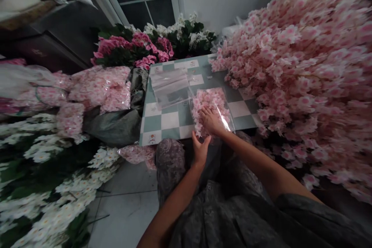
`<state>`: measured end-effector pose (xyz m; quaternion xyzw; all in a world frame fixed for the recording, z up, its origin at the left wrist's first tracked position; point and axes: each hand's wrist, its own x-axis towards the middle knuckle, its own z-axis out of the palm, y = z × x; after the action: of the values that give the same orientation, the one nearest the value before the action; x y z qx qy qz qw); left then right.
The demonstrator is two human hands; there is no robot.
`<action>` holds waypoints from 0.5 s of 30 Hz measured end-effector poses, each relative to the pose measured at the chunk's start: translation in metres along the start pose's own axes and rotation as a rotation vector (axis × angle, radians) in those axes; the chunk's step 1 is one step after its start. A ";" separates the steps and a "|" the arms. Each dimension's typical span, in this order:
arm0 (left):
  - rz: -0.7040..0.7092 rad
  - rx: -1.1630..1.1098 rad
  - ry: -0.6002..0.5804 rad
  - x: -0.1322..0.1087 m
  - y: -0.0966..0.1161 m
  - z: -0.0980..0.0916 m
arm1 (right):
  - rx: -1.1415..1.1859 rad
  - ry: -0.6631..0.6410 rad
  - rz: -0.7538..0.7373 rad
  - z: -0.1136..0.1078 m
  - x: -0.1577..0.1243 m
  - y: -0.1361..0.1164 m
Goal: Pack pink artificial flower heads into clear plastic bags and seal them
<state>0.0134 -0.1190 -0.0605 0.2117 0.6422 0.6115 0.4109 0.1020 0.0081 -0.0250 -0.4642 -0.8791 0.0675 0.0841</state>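
Note:
A clear plastic bag (228, 118) filled with pale pink artificial blossoms (213, 99) lies on the small checkered table, close to my knees. My right hand (213, 123) rests on the blossoms with its fingers stretched out; whether it is inside the bag or on top of it, I cannot tell. At the bag's near left corner is my left hand (200, 148), thumb and fingers apart, beside a few blossoms at the edge. Left of the filled bag, a stack of flat clear bags (171, 89) lies on the table.
Pink blossom branches (290, 58) crowd the table's (170, 121) right side. Packed bags of pink blossoms (116, 89) are piled at left, above white flowers (81, 182). Deep pink flowers (133, 46) and white ones (200, 38) stand behind. Tiled floor (124, 209) shows at lower left.

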 end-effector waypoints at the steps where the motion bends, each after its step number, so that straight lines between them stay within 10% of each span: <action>1: -0.007 0.023 0.017 0.000 0.000 -0.001 | -0.003 0.027 -0.030 0.000 -0.001 -0.001; 15: -0.328 0.028 -0.122 0.001 0.003 0.003 | 0.056 -0.024 -0.210 0.041 0.017 0.027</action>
<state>0.0148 -0.1154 -0.0578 0.1464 0.6505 0.5133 0.5403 0.1057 0.0355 -0.0688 -0.3659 -0.9217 0.0885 0.0930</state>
